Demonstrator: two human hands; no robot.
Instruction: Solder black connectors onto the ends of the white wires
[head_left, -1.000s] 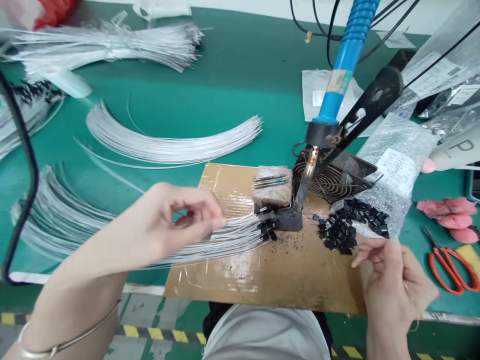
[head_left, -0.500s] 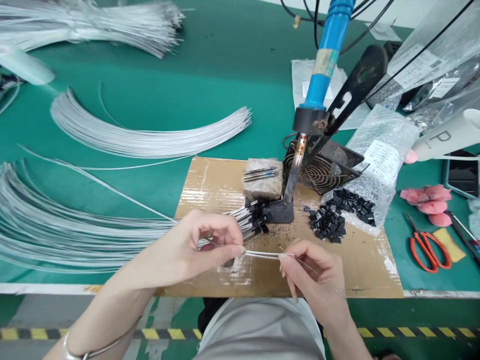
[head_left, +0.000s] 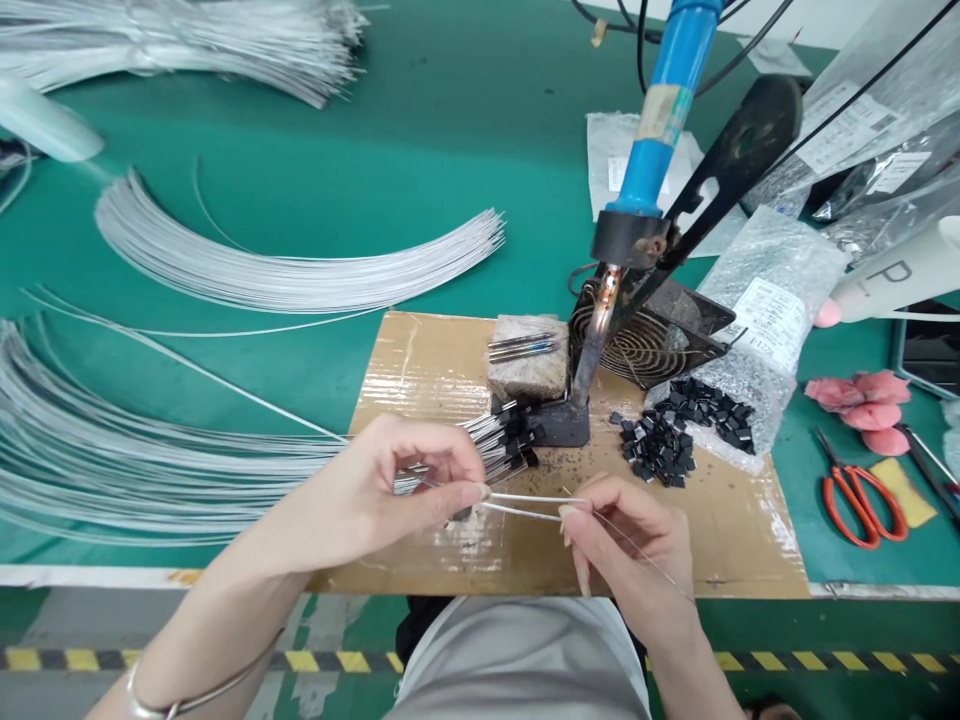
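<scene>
My left hand (head_left: 420,480) is closed, with thumb and forefinger pinching a white wire whose two strands (head_left: 525,498) stretch toward the right. The fingers of my right hand (head_left: 634,545) are pinched at the far ends of these strands. A thin, thread-like solder wire (head_left: 649,560) also runs through my right hand and trails over its palm. Just behind the hands stands a soldering iron (head_left: 664,120), blue-handled and tip down in a black stand (head_left: 562,425). By the stand's base lies a bunch of wires with black ends (head_left: 514,435), partly hidden by my left hand.
Cardboard (head_left: 720,550) covers the bench under the hands. Small black parts (head_left: 660,445) lie heaped beside a bubble bag (head_left: 772,310). A fan (head_left: 637,340) sits behind the iron, orange-handled cutters (head_left: 862,505) at right. White wire bundles (head_left: 285,270) lie at left.
The two strands between my hands have spread apart at the right end, where they were nearly together. Both hands stay almost in place, and the view has shifted slightly.
</scene>
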